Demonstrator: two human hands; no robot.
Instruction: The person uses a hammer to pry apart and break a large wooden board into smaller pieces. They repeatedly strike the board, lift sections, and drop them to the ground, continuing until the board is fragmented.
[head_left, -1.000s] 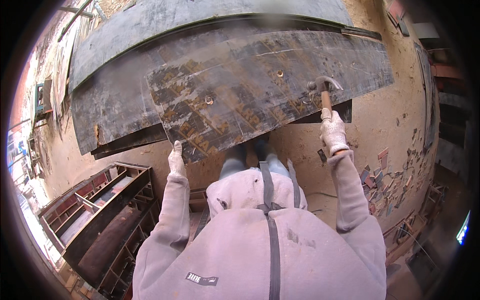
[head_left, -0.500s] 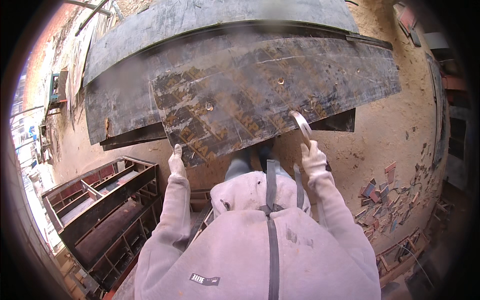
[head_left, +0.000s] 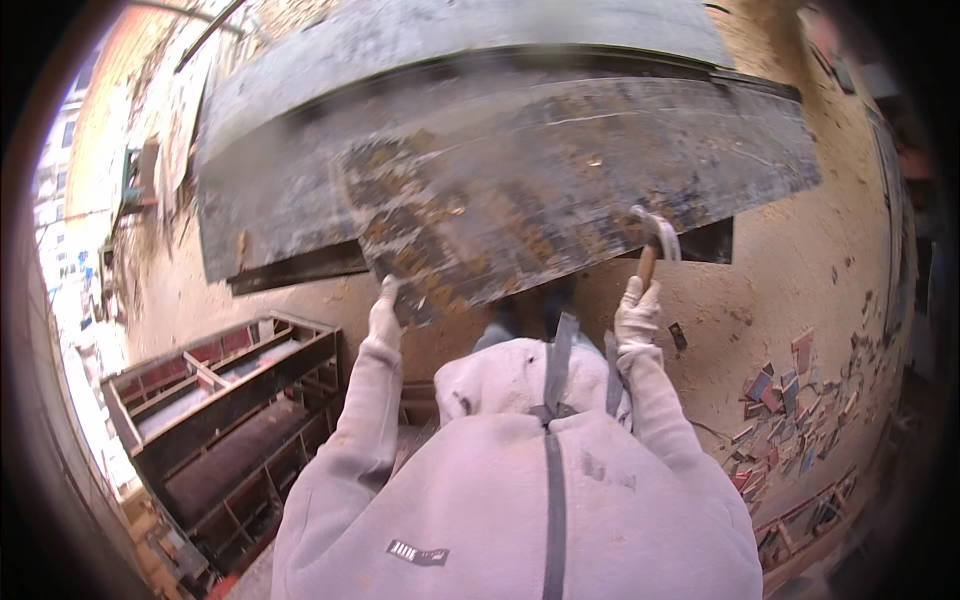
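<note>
A worn dark plywood panel [head_left: 520,200] with faded yellow-brown printing and a few holes lies tilted over other sheets before me. My left hand [head_left: 385,315], in a pale glove, grips its near left corner, thumb on top and the other fingers out of sight below the edge. In my gloved right hand [head_left: 636,315] is a claw hammer [head_left: 648,265], held upright by its wooden handle. Its metal head is over the panel's near right edge; whether it touches the panel I cannot tell.
Under and beyond the panel lie more large grey sheets [head_left: 450,50]. A dark wooden frame with compartments [head_left: 235,400] stands at the lower left. Broken wood scraps [head_left: 785,395] litter the sandy ground at right, near another wooden frame [head_left: 810,515].
The hammer has turned in my right hand, its head tipping to the right and more upright. My left hand keeps hold of the panel's corner. The whole view has shifted slightly.
</note>
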